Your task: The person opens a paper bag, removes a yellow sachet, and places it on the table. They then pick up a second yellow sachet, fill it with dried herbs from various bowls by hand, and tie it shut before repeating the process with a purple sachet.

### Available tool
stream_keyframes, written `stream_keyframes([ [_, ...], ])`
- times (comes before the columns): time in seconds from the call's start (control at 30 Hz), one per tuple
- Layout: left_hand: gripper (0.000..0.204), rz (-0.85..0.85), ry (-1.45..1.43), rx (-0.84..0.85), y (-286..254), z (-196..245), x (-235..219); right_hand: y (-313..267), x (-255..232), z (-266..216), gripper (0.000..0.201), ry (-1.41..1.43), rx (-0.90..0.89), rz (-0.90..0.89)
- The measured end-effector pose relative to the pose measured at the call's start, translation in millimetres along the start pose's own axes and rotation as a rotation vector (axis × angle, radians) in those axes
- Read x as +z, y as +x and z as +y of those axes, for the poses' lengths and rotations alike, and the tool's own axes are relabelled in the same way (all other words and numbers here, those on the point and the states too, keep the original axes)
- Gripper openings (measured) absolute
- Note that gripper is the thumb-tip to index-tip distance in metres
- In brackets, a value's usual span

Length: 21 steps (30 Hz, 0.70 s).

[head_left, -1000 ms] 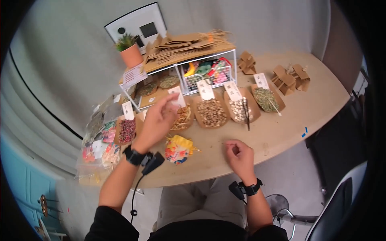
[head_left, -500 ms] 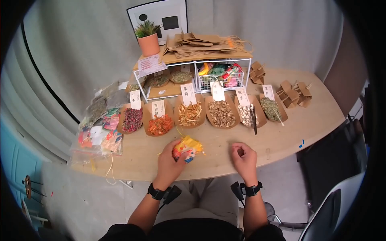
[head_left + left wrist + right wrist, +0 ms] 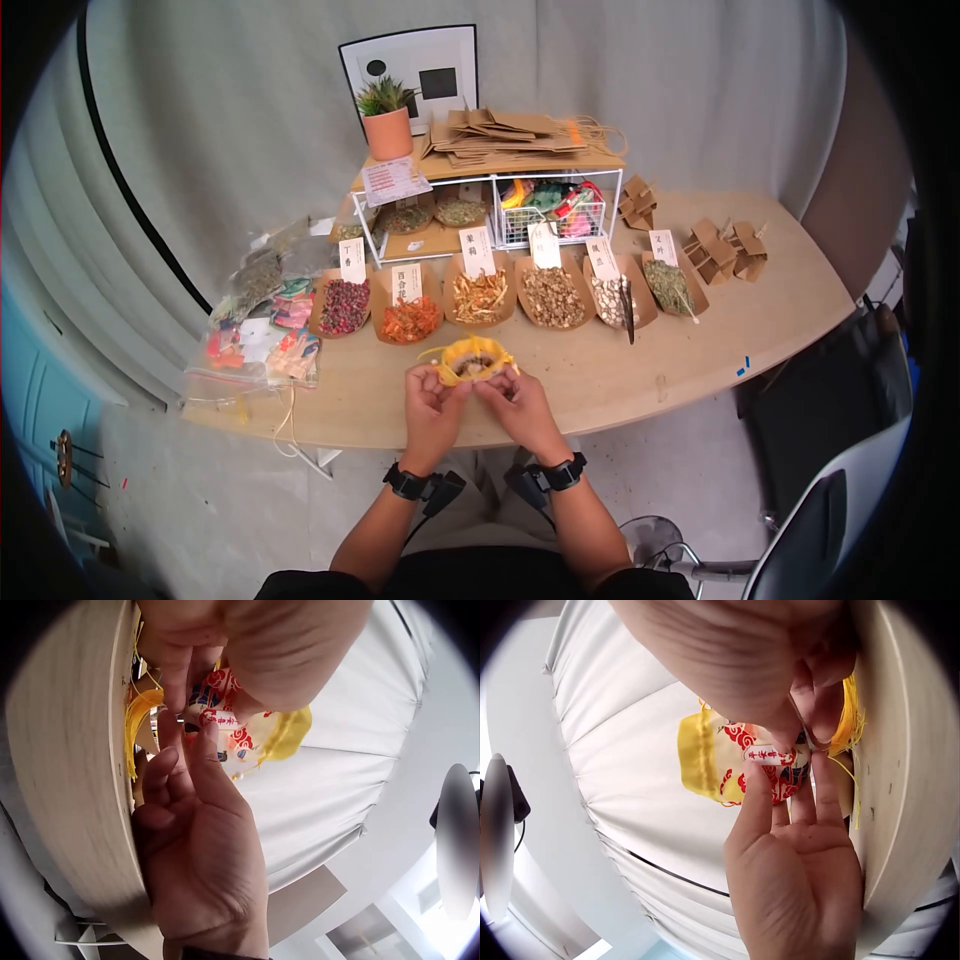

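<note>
Both hands hold a small drawstring pouch (image 3: 476, 350) at the front of the table, close before the body. My left hand (image 3: 435, 415) grips its left side and my right hand (image 3: 521, 408) its right side, thumbs towards me. The yellow mouth faces up, spread, with dark and pale bits visible inside. In the left wrist view the pouch (image 3: 244, 739) shows a pale body with red cloud shapes and a white label under the thumbs. A yellow tassel (image 3: 848, 720) hangs below it in the right wrist view.
Beyond the pouch stand several labelled paper trays, among them orange petals (image 3: 410, 320) and brown chips (image 3: 553, 297). Black tongs (image 3: 627, 310) lie on one tray. Behind is a shelf (image 3: 590, 160) with kraft bags on top. Plastic bags (image 3: 255, 350) lie left, small cardboard boxes (image 3: 712, 250) right.
My left hand came down from over the trays and took the pouch off the table. The right hand moved left and now holds it too. The pouch turned upright, its mouth spread.
</note>
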<state>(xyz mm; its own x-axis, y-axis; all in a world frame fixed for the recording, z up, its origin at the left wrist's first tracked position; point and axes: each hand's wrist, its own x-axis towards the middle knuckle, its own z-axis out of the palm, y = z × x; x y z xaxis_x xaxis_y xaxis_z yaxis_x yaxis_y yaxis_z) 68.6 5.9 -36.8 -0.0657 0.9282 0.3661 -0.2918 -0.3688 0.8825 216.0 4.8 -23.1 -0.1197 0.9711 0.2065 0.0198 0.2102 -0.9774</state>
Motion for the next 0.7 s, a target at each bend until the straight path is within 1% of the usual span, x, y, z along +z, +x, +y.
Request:
stream_keyframes([
  [0.07,0.043,-0.043,0.045,0.011,-6,-2,-1,-2,-5,-1,0.022,0.092,0.009,-0.023],
  [0.17,0.045,-0.094,0.19,0.029,-9,3,1,-6,-13,3,0.021,0.128,0.036,-0.065],
  [0.23,0.047,-0.103,0.308,0.054,-15,6,2,-8,-13,5,0.022,0.202,0.019,0.023],
  [0.33,0.047,0.017,0.335,0.21,-18,5,0,-9,-11,4,0.024,0.271,0.015,0.129],
  [0.37,0.046,0.068,0.398,0.279,-19,6,0,-10,-10,4,0.024,0.287,0.018,0.159],
  [0.43,0.045,0.165,0.528,0.427,-17,14,3,-12,-10,7,0.025,0.175,-0.022,0.168],
  [0.47,0.036,0.194,0.597,0.453,-17,22,7,-8,-10,7,0.026,0.12,-0.046,0.172],
  [0.57,0.028,0.155,0.849,0.447,-11,46,20,-10,-12,-7,0.028,0.125,0.073,0.155],
  [0.67,0.023,0.236,0.974,0.415,-4,62,37,-9,-12,-9,0.028,0.135,0.029,0.204],
  [0.7,0.023,0.233,1.005,0.404,-3,68,42,-10,-12,-4,0.029,0.118,0.004,0.189],
])
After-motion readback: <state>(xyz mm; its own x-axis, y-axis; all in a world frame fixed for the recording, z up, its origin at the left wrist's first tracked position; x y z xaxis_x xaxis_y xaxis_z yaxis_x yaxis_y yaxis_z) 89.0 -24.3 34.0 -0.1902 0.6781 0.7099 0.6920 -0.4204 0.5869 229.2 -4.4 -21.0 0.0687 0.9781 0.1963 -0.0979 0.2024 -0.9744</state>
